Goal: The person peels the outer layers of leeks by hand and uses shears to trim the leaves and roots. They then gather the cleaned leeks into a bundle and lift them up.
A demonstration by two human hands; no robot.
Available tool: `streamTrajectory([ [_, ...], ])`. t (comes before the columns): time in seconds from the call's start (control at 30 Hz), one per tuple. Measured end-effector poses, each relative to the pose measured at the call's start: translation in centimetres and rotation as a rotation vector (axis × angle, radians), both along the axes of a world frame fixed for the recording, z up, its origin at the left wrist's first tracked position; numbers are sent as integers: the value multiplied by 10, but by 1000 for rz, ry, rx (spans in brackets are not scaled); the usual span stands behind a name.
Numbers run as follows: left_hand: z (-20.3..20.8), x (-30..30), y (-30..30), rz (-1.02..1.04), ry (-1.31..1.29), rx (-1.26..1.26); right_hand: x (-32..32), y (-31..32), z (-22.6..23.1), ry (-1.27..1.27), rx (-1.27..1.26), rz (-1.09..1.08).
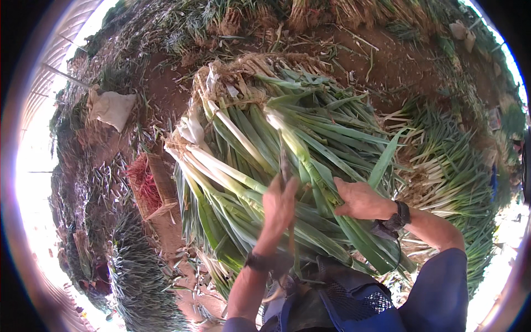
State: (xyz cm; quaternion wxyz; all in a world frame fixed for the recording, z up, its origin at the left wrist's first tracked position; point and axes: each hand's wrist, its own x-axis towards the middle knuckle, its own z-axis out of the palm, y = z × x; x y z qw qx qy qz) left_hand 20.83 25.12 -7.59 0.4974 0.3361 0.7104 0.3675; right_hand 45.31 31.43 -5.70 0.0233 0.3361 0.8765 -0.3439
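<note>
A thick heap of leeks [238, 119] lies in front of me, with white stalks and roots toward the far left and broad green leaves toward me. My left hand [278, 203] is closed around what looks like a knife [285, 163], its narrow grey blade pointing away from me over the heap. Its handle is hidden in the fingers. Just to the right, one long leek [298, 146] lies across the others on a slant. My right hand [359, 200] grips this leek around its leaves, thumb on top. Both wrists wear dark bands.
A wooden crate [160, 180] of red twine [145, 180] stands left of the heap. Beyond it lies a pale sack [112, 108]. More leeks with white stalks [437, 180] are piled at the right, and others line the far side. Leaf scraps litter the brown ground [381, 55].
</note>
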Motion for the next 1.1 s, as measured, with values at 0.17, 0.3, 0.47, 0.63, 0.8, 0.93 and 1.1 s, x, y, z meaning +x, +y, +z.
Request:
streamTrajectory([
  [0.17,-7,-40,49,51,42,-70,-15,8,24,-224,-196,-51],
  [0.3,6,-34,35,29,-77,-98,-6,32,32,-234,-368,-87],
  [0.47,75,-3,-67,-97,-154,-144,5,57,55,144,-578,-134],
  [0.63,97,0,-114,-245,-203,-181,9,51,53,59,-434,-102],
  [0.8,94,-12,-115,-133,-145,-103,8,12,38,-86,-662,-49],
  [0.93,70,-35,-102,80,-18,-70,1,-15,50,-58,-665,-69],
  [1.1,55,-57,-59,-81,34,-112,-12,-28,65,-124,-807,-114],
])
